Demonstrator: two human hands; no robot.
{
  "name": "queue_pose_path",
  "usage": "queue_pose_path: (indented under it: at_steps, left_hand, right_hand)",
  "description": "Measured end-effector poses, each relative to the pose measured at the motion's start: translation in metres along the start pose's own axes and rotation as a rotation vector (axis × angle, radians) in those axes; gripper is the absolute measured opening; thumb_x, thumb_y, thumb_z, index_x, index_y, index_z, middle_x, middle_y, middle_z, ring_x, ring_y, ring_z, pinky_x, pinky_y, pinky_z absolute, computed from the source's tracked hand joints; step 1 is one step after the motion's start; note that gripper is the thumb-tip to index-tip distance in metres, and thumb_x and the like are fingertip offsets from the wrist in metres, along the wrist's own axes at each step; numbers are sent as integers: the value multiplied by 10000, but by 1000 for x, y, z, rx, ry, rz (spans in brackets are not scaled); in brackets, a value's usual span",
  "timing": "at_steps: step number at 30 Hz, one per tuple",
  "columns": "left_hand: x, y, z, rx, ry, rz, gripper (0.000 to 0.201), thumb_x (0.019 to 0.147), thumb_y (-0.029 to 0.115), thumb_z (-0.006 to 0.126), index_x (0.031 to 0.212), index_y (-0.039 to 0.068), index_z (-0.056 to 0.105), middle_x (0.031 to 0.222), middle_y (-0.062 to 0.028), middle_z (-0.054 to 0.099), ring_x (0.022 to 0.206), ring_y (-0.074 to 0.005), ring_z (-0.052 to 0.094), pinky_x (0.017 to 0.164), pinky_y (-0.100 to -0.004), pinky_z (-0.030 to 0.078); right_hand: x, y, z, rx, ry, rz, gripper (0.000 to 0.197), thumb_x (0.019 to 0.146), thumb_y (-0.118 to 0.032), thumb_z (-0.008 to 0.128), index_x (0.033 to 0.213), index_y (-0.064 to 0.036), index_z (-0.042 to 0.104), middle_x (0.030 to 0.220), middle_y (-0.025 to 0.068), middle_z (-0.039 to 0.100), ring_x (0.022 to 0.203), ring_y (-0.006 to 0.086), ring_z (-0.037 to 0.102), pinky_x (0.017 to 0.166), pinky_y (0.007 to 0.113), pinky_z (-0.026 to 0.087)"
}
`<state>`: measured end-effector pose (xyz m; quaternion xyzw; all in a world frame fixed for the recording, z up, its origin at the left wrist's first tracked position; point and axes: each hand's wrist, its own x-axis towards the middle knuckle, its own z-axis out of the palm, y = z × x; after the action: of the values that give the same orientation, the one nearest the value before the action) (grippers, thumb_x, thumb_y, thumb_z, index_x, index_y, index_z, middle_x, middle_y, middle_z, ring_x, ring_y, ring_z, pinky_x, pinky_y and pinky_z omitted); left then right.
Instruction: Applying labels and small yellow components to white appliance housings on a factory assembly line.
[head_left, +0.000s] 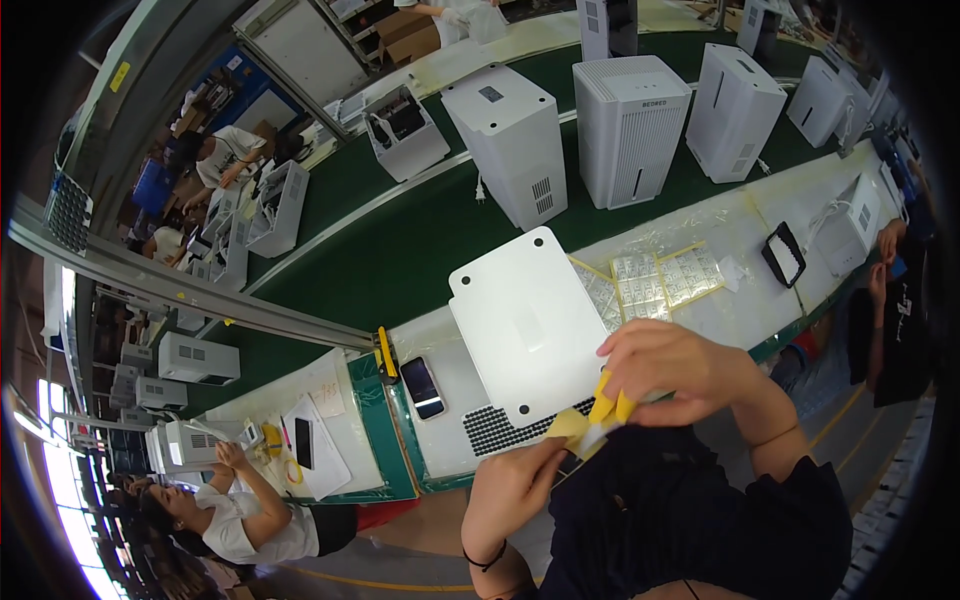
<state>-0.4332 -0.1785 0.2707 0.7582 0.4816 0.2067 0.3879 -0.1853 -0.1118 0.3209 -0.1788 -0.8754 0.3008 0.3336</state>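
Observation:
Close to my body, my left hand [515, 490] pinches the lower end of a yellow paper strip [570, 424]. The strip looks creased, with a pale shiny piece beside it. My right hand [670, 370] grips the upper part of the same yellow paper, its fingers curled round it. Just beyond both hands a white appliance housing [530, 325] rests on the bench, its flat face with black round feet turned up. A sheet of black round pads [495, 430] lies partly under its near edge. My right fingers overlap the housing's right edge.
Label sheets [665, 277] lie right of the housing; a black frame [784, 254] is farther right. A phone [422, 387] and a yellow-handled cutter [385, 355] lie left. White appliances [630, 130] stand on the green conveyor [400, 255]. Co-workers [250, 510] are at both sides.

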Motion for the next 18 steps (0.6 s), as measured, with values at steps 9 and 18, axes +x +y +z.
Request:
queue_pose_path:
  at_steps: [9,18]
  left_hand:
    - [41,6,7,10,-45,522,114,804,72,661,917,59,672,816,-86,671,913,-245,648,1086,-474,297]
    - [64,-12,16,-159,-111,482,89,830,40,625,913,16,646,833,-97,669,866,-239,664,1110,-486,268]
  right_hand:
    - [42,69,5,-14,103,305,239,870,-147,603,1071,-47,523,896,80,598,854,257,555,740,362,430]
    - [52,104,34,-112,47,294,333,887,-239,594,1154,-57,515,880,79,569,819,241,516,779,357,400]
